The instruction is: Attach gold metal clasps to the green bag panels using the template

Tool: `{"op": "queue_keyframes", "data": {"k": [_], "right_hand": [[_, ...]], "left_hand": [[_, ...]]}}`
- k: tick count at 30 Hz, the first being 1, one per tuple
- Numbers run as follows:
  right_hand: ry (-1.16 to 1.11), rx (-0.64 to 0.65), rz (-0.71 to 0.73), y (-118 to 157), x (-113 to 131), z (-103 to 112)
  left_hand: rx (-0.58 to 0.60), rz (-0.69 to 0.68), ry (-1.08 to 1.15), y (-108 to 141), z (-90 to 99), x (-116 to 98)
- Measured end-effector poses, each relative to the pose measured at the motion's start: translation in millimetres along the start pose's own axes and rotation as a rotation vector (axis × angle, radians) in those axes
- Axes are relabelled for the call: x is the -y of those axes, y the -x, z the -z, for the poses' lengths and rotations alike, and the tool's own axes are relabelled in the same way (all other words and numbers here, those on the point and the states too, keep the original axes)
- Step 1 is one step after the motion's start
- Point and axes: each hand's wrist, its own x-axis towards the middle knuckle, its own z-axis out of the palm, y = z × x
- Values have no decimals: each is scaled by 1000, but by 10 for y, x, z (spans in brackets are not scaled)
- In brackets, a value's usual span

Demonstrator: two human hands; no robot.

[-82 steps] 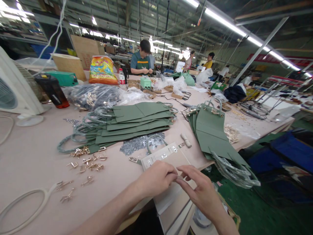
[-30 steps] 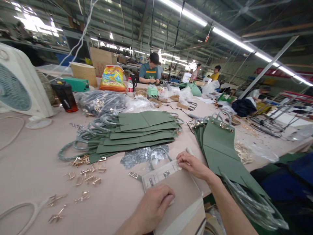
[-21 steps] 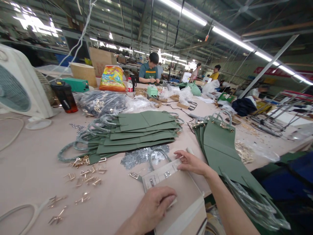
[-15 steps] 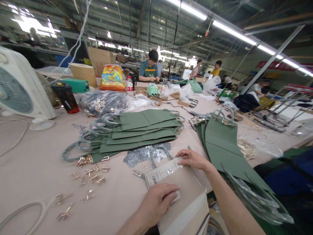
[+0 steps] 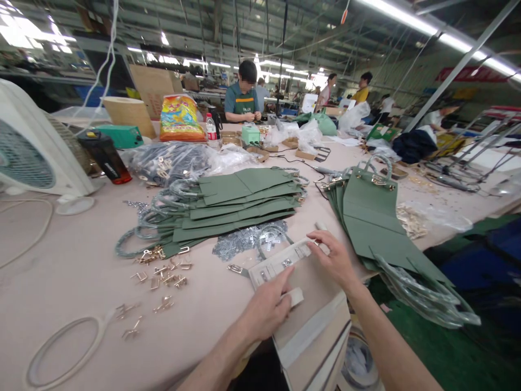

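Panel (image 5: pixel 315 279): beige face up, at table (image 5: pixel 81 260) edge, near part overhanging. Pale band across far end w/ slots & silvery fittings; handle (image 5: pixel 262 239) loops beyond; buckle (image 5: pixel 236 269), gold-tone, on tab at far L corner.
L hand (image 5: pixel 271 298): thumb & curled fingers closed on pale strip (image 5: pixel 296 296); index out, tip by mid fitting (image 5: pixel 287 263).
R hand (image 5: pixel 334 258): fingers at far R corner; can't tell if pinching.
Loose bits: silvery plates (image 5: pixel 236 244) btwn panel & green stack (image 5: pixel 244 190); gold-tone hardware (image 5: pixel 171 275) to L.
R stack (image 5: pixel 372 212): also green, w/ plastic-wrapped handles hanging past edge.
Clear bag (image 5: pixel 169 163): dark pcs inside, w/ gold-tone ends.
Bottle (image 5: pixel 106 157): blk lid, reddish btm.
Printed bag (image 5: pixel 181 119): contents hidden.
Vs 0.5 s ago: L hand was lower on panel, index bent in; now index reaches fwd. R hand same corner.
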Motion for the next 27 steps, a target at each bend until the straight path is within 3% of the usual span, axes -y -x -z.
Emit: {"op": "queue_keyframes", "data": {"k": [2,5,7,13,18,21,27], "right_hand": [[-55,135,-7,134,238,81],[-102,461,23,335,562,128],[-65,577,51,443,692,96],[169,563,115,595,678,-82],[308,565,164,591,696,-74],[324,577,140,584,748,-41],[238,571,71,650,739,-44]], "left_hand": [[6,-5,-13,0,8,-28],[5,-21,-24,1,11,-56],[-9,-38,-29,0,6,-50],[-15,-59,-38,0,8,-6],[19,-39,42,1,65,-62],[56,-13,90,-8,90,-84],[24,-56,-33,-38,99,-71]]}}
